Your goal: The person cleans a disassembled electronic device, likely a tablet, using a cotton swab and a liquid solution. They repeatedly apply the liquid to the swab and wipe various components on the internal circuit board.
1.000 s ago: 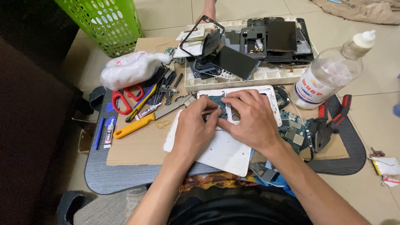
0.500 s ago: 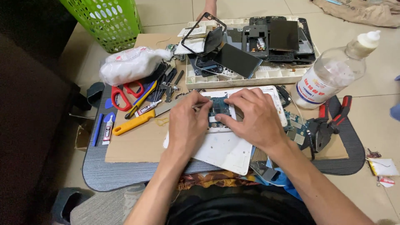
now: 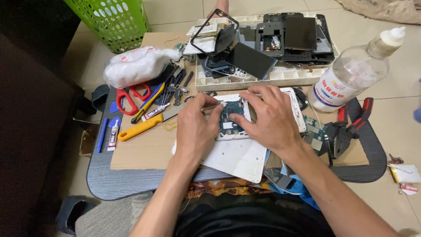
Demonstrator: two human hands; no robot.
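Observation:
A white opened phone body lies on a white sheet at the middle of the low table, its blue-green circuit board exposed. My left hand pinches a thin metal tool whose tip touches the board's upper left corner. My right hand lies flat over the phone body, fingers spread and pressing it down beside the board. Much of the phone is hidden under my right hand.
A white tray of dismantled phone parts and screens stands behind. Red scissors, a yellow-handled knife, glue tubes and small tools lie left. A clear bottle and red-handled pliers sit right. A green basket stands on the floor.
Both hands shifted slightly on the phone; my left hand's tool tip now touches the board's upper left corner, and my right hand lies flatter over the phone body.

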